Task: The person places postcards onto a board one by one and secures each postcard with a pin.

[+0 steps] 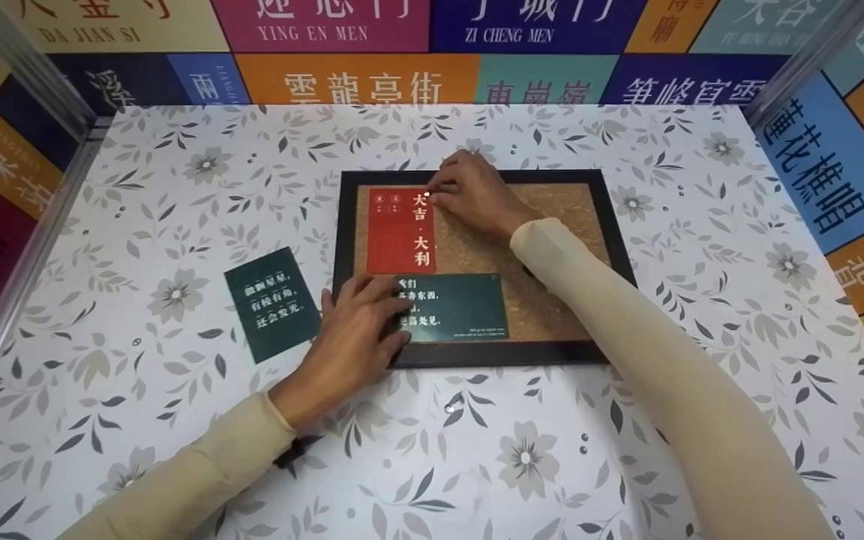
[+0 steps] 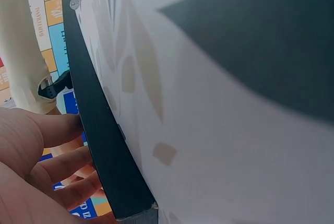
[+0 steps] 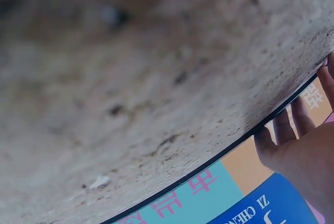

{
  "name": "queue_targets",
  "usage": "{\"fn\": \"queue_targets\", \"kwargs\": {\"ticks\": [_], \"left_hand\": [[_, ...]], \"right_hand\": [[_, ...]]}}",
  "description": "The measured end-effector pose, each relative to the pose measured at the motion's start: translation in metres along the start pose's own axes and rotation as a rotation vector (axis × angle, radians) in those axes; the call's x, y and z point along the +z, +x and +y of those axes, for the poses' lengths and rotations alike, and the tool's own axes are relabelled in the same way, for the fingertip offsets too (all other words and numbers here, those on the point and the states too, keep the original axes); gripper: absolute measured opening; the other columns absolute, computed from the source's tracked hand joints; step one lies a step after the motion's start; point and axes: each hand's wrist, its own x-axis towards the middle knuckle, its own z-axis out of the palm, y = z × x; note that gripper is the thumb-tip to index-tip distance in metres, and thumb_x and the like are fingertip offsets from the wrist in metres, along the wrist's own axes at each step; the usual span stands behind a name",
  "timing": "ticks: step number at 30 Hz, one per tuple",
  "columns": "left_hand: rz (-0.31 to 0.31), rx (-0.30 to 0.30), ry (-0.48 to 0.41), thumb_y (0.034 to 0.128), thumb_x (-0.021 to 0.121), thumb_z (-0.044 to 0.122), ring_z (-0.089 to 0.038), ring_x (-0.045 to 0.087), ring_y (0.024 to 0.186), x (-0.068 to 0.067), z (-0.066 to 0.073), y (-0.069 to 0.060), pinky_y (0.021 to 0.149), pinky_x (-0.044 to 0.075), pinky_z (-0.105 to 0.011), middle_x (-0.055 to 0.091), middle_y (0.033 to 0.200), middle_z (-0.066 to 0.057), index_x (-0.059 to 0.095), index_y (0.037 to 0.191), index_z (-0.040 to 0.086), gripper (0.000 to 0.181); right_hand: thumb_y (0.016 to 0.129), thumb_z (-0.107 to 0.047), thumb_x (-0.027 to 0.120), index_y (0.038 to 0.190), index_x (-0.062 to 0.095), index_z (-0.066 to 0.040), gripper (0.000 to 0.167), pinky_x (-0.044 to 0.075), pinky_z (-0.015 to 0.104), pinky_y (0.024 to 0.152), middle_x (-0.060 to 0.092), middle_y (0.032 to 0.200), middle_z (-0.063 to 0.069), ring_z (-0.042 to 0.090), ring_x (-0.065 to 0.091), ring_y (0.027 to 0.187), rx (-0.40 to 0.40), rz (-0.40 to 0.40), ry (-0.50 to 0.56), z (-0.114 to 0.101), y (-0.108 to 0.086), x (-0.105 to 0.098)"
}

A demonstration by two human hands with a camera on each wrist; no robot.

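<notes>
A red card (image 1: 394, 232) with white characters lies upright at the upper left of a black-framed cork board (image 1: 552, 300). At its top right corner my right hand (image 1: 481, 195) pinches a small white pushpin (image 1: 427, 194), mostly covered by the fingertips. Below the red card, a green card (image 1: 462, 307) lies lengthwise on the cork. My left hand (image 1: 357, 322) rests with spread fingers over that card's left end and the board's lower left frame. In the left wrist view, its fingers (image 2: 68, 174) lie along the dark frame edge (image 2: 112, 156).
Left of the board, another green card (image 1: 271, 304) lies tilted on the floral tablecloth (image 1: 177, 420). A small shiny white thing (image 1: 450, 409) sits in front of the board; its kind is unclear. Colourful panels with large characters (image 1: 357, 79) stand behind the table and at both sides.
</notes>
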Motion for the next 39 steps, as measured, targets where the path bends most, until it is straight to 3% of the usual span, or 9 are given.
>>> {"fn": "queue_targets", "kwargs": {"ticks": [8,15,22,28,39], "left_hand": [[-0.010,0.001,-0.006,0.0983,0.084,0.014,-0.036,0.041,0.154,0.000,-0.001,0.000,0.120,0.014,-0.088,0.058,0.161,-0.008,0.075,0.141,0.010,0.043],[-0.016,-0.001,-0.015,0.0993,0.083,0.013,-0.036,0.041,0.153,-0.001,-0.002,0.002,0.121,0.014,-0.088,0.059,0.159,-0.007,0.076,0.141,0.010,0.042],[-0.029,-0.020,-0.015,0.0991,0.083,0.014,-0.034,0.040,0.152,-0.001,-0.001,0.001,0.122,0.014,-0.086,0.057,0.160,-0.006,0.075,0.143,0.012,0.044],[-0.008,-0.001,-0.001,0.0979,0.084,0.013,-0.036,0.042,0.151,0.000,-0.001,0.002,0.119,0.016,-0.088,0.060,0.156,-0.007,0.076,0.140,0.010,0.043],[-0.002,0.012,0.004,0.0972,0.085,0.014,-0.037,0.043,0.150,0.000,-0.001,0.002,0.119,0.017,-0.089,0.060,0.155,-0.009,0.077,0.139,0.009,0.043]], "right_hand": [[0.108,-0.013,0.072,0.124,0.082,-0.004,0.022,0.045,0.043,0.110,0.069,0.127,0.010,0.024,0.058,0.121,-0.047,0.071,0.152,-0.005,-0.013,-0.003],[0.106,-0.014,0.075,0.127,0.081,-0.007,0.023,0.043,0.040,0.117,0.069,0.131,0.004,0.019,0.058,0.127,-0.028,0.052,0.213,-0.013,-0.033,-0.002],[0.105,-0.016,0.078,0.125,0.082,-0.008,0.022,0.041,0.042,0.118,0.070,0.134,0.004,0.021,0.058,0.130,-0.055,0.050,0.188,-0.018,-0.049,0.001],[0.106,-0.021,0.077,0.130,0.081,-0.010,0.027,0.041,0.045,0.119,0.065,0.138,0.006,0.022,0.055,0.131,-0.038,0.013,0.129,-0.022,-0.064,0.003],[0.105,-0.020,0.078,0.128,0.082,-0.009,0.026,0.045,0.048,0.118,0.066,0.143,0.010,0.027,0.056,0.134,-0.137,-0.024,0.064,-0.029,-0.091,0.008]]}}
